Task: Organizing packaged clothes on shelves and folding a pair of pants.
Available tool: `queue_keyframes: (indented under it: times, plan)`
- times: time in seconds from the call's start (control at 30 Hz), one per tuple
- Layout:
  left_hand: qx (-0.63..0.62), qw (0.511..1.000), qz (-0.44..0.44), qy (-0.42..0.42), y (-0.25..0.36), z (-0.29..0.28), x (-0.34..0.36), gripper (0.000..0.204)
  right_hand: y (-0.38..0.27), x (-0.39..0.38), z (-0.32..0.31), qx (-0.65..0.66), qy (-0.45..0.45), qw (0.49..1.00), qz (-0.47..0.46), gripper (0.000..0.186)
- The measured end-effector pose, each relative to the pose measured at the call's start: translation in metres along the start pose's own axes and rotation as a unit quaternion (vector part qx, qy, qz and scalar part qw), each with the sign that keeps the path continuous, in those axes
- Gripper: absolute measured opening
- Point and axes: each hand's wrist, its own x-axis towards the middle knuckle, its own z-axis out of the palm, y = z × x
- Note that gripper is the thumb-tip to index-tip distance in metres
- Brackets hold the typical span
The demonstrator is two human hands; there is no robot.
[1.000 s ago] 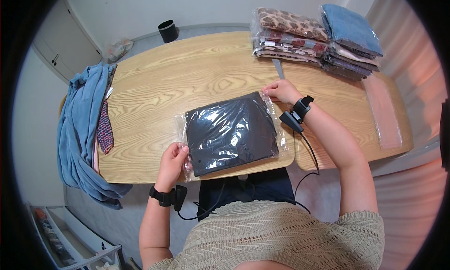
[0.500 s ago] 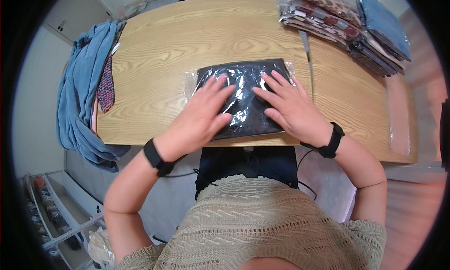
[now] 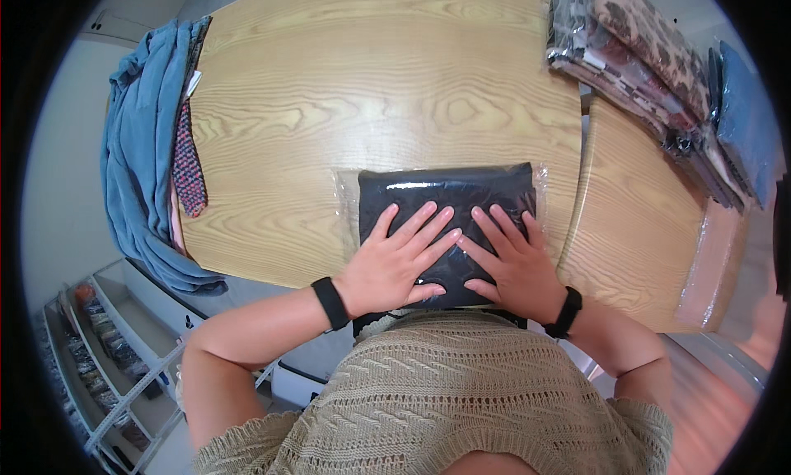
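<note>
Two bare hands lie flat, palms down, on a dark folded cloth (image 3: 445, 187) inside a clear plastic bag (image 3: 348, 215). The left hand (image 3: 397, 257) covers the lower left of the packet with its fingers spread apart; the right hand (image 3: 517, 265) covers the lower right, also spread, and neither grips anything. Their index fingertips come close together near the middle, while the thumbs stand apart below. The packet rests at the near edge of the wooden worktop (image 3: 329, 88), its clear margins showing past the cloth on both sides. Each wrist wears a black band (image 3: 331, 303). Along the left edge, a blue cloth (image 3: 144, 154) hangs over the side, with a multicoloured knit piece (image 3: 190, 170) beside it. At the far right stand bagged textiles (image 3: 647, 38), the top one spotted brown, near a bagged blue item (image 3: 741, 116).
</note>
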Motion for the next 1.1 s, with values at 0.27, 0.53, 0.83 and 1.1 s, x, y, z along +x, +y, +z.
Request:
queue_keyframes:
  times: [0.27,0.53,0.83,1.1]
  plan:
    - [-0.031,1.000,-0.003,-0.004,-0.025,-0.034,0.008,0.072,0.002,0.031,-0.023,0.024,-0.013,0.999,0.023,0.059]
    - [-0.015,1.000,-0.013,-0.013,-0.038,-0.038,0.007,0.071,-0.004,0.045,-0.026,0.020,-0.018,0.999,0.046,0.062]
    - [-0.017,1.000,-0.005,-0.024,-0.035,-0.042,0.026,0.073,0.007,0.040,-0.033,0.007,-0.040,0.997,0.067,0.063]
    - [-0.001,0.998,-0.031,-0.053,-0.018,-0.068,0.041,0.074,0.021,0.043,-0.069,0.041,-0.013,0.998,0.040,0.059]
